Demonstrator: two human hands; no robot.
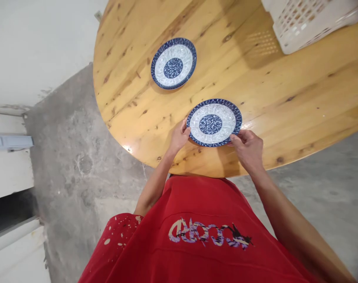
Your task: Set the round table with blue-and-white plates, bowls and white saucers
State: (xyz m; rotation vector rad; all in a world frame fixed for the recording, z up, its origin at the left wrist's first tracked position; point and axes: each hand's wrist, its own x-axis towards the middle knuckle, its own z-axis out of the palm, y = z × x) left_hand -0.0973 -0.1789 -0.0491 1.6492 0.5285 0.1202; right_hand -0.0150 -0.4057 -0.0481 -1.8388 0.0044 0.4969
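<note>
Left hand (179, 135): pinching near plate (210, 124) by rim
Right hand (248, 148): pinching same rim
Near plate: between the hands
Far plate (173, 64): on table (128, 90), beyond left hand
Basket (308, 37): beyond right hand

I see a bright feed: glare on the wooden table (285, 118), a light-speckled shadow beside the plastic basket (299, 40), wide-angle stretching toward the edges.

A rounded, knotty, varnished wooden table (125, 90) stands on a stained grey concrete floor (69, 133), a bright glint of light (127, 148) near its edge; a white wall (43, 43), scuffed along its base, rises at upper left, and a dark gap (12, 208) shows at lower left
</note>
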